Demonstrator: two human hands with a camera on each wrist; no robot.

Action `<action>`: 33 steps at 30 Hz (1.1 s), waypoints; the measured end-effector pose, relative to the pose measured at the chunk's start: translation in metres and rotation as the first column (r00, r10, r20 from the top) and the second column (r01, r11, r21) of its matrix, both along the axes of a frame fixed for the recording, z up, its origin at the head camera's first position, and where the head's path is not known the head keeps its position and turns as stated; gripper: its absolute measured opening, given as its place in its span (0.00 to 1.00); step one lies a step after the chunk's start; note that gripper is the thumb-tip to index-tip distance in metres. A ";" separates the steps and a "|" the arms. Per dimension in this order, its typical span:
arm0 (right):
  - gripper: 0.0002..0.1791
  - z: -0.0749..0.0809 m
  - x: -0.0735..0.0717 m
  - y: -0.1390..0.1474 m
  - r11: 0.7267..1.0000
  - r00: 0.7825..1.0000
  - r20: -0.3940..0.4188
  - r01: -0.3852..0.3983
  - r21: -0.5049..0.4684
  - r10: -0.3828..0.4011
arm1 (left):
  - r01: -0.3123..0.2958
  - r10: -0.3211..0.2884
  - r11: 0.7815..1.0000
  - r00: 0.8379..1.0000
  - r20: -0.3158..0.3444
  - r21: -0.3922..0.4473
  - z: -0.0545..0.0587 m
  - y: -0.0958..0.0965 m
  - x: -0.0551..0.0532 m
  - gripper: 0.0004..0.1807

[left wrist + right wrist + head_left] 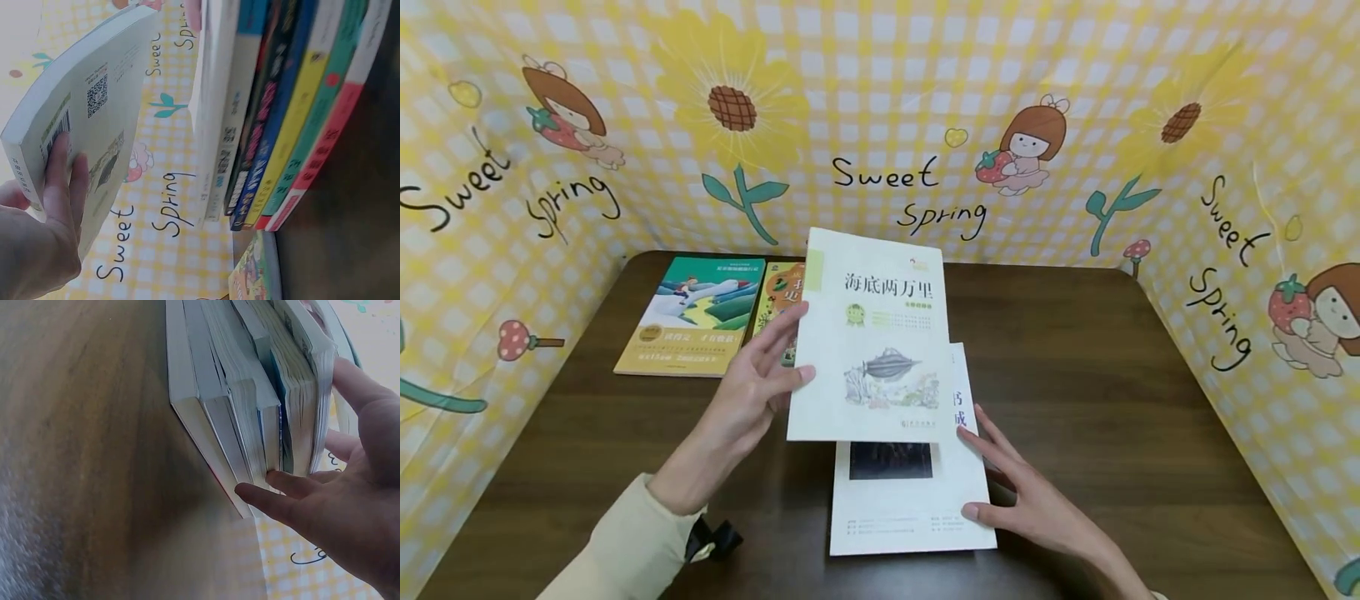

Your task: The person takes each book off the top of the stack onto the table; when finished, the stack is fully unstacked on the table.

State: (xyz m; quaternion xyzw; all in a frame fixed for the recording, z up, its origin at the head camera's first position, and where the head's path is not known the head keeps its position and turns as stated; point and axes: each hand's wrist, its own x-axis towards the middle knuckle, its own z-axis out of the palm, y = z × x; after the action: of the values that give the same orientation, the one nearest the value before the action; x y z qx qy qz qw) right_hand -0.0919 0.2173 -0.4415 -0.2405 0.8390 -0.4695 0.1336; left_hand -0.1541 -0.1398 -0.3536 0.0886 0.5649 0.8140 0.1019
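White paper book with a grey airship picture [872, 333] is up above the tall stack of many-coloured paper books [887, 498], its edge pinched by the left grip [742, 400], while the right grip [1037, 500] touches the stack's right side, fingers spread.

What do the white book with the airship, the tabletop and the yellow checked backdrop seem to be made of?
White book: paper, apparently in a smooth, thin card cover; the left wrist view shows it gently curving.
Tabletop: dark wood or wood-look laminate, judging by its streaky grain and soft sheen.
Backdrop: printed cloth or thin plastic; faint creases show.
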 end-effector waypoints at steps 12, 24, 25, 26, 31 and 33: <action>0.42 -0.005 0.000 0.002 0.999 1.000 0.001 -0.010 -0.033 0.010 | -0.020 0.019 0.999 1.000 0.018 0.047 -0.004 0.026 -0.059 0.39; 0.43 -0.002 0.000 0.003 1.000 1.000 0.017 0.003 -0.014 -0.002 | -0.077 0.073 0.996 0.990 0.121 0.032 -0.014 0.055 -0.111 0.38; 0.43 -0.002 0.000 0.003 1.000 1.000 0.013 0.001 -0.013 -0.001 | -0.084 0.081 0.996 0.988 0.130 0.021 -0.016 0.057 -0.115 0.38; 0.43 -0.002 0.000 0.003 1.000 1.000 0.010 -0.001 -0.012 0.001 | -0.091 0.088 0.996 0.987 0.137 0.017 -0.018 0.058 -0.119 0.38; 0.43 -0.002 -0.001 0.003 1.000 1.000 0.010 0.001 -0.006 -0.001 | -0.097 0.098 0.995 0.981 0.170 -0.013 -0.034 0.060 -0.139 0.38; 0.43 -0.002 -0.002 0.003 1.000 1.000 0.017 0.002 -0.001 -0.002 | -0.098 0.102 0.995 0.978 0.182 -0.027 -0.042 0.058 -0.146 0.39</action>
State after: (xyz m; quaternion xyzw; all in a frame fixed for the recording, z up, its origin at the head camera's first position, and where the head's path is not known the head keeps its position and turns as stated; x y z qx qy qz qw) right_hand -0.0934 0.2201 -0.4433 -0.2357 0.8378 -0.4721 0.1401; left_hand -0.3003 -0.0818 -0.3955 -0.0162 0.5643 0.8176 0.1132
